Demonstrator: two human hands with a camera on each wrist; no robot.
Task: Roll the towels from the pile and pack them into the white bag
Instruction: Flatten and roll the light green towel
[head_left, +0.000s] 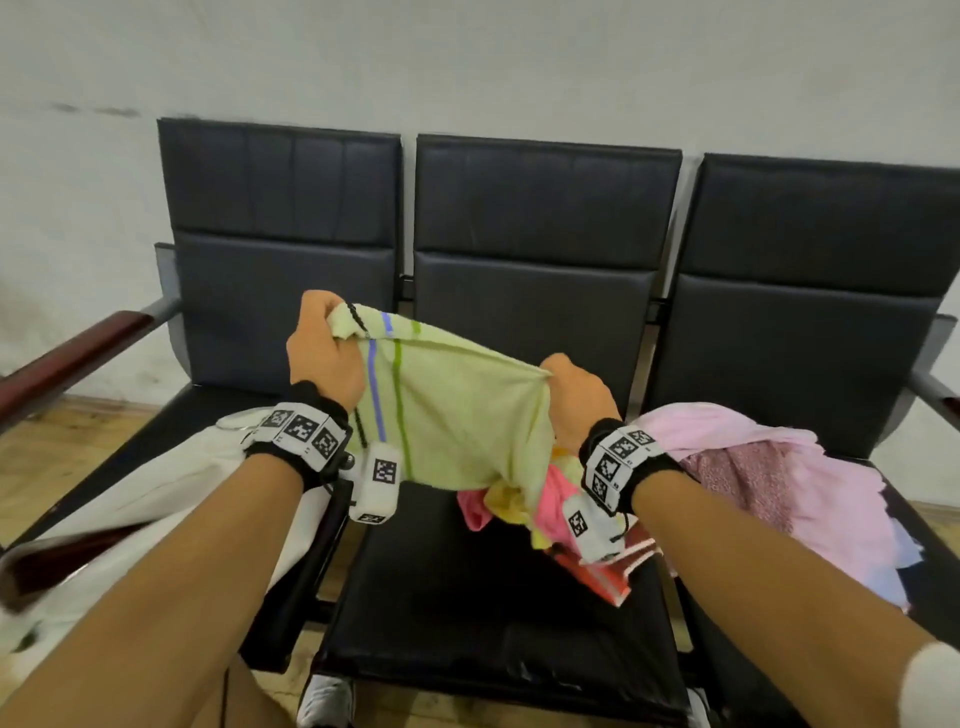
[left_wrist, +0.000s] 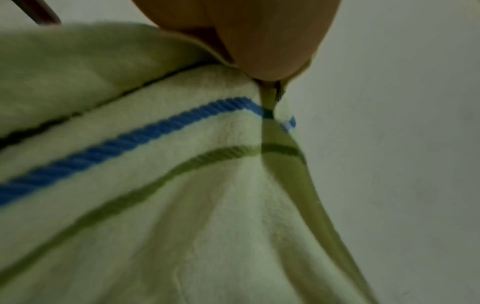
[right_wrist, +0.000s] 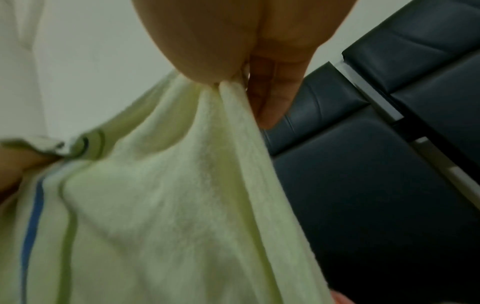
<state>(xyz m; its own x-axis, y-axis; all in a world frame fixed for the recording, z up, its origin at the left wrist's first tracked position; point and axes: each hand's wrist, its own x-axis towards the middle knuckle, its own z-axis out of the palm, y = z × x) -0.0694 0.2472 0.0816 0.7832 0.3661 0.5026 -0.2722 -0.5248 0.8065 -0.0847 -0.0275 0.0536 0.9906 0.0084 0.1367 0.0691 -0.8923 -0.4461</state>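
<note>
No words, numbers, labels or brand marks can be read in any view. The only printed signs are black-and-white square code patterns on the wrist bands (head_left: 304, 431) and on the small white blocks (head_left: 378, 486) hanging below both wrists, seen from the head camera; they carry no legible letters. The pale green towel (head_left: 452, 410) bears only woven blue and green stripes, no writing.

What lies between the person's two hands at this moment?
The green towel, stretched between the left hand and the right hand, each pinching an upper corner. The head view shows this best.
</note>
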